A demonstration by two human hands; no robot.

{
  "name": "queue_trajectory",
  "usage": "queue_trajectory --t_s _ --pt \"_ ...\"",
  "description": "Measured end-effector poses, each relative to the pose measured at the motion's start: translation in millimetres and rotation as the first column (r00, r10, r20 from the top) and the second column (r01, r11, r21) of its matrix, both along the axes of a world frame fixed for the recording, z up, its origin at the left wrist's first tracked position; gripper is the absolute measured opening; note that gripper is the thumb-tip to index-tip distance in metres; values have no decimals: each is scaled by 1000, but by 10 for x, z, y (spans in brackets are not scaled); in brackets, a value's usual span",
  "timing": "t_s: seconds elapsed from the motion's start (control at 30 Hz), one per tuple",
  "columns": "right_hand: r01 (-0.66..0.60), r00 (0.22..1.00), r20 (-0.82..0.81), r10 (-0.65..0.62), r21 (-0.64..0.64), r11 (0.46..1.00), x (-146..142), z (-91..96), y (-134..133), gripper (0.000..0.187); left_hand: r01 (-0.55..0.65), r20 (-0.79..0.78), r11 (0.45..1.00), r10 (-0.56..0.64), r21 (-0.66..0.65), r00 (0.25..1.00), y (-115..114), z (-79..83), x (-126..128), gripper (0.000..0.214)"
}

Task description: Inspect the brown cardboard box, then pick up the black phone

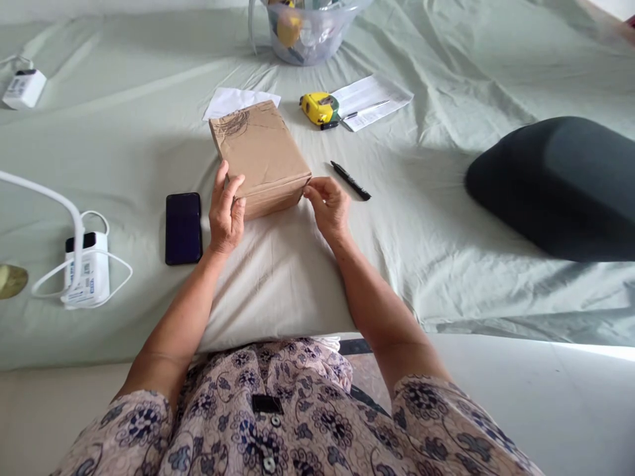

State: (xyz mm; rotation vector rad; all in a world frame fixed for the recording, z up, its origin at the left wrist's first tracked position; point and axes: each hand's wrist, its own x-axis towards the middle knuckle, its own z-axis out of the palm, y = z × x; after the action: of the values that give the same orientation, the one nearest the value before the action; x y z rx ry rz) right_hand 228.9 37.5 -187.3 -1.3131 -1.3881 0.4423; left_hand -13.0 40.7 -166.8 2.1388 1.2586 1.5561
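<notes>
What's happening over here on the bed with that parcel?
A person in a floral top is handling a box wrapped in brown paper that lies on a pale green bedsheet. The left hand presses against its near left corner, and the right hand pinches the paper at the near right corner. A black phone lies left of the hands, a black pen right, and a yellow tape measure beyond the box.

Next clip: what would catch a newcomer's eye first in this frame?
First, the brown paper parcel in the middle of the pale green sheet, with the left hand flat on its near corner and the right hand pinching its near right corner. Next, the yellow tape measure behind it, and the big dark cushion at the right.
</notes>
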Motion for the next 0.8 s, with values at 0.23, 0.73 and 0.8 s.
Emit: queue_trajectory --t_s 0.23,0.73,0.8 --pt "38 938 347 15 -144 989 -18 -111 -7 5 -4 49 999 6 -52 999 49 9 -73 69" --pt "-170 947 276 163 3 985 -156 1 -100 20 30 120 991 -14 -132 993 102 -8 -143 69" --pt "-139 955 261 140 -22 990 -164 6 -112 20 24 116 990 -7 -138 993 103 -24 -126 71"
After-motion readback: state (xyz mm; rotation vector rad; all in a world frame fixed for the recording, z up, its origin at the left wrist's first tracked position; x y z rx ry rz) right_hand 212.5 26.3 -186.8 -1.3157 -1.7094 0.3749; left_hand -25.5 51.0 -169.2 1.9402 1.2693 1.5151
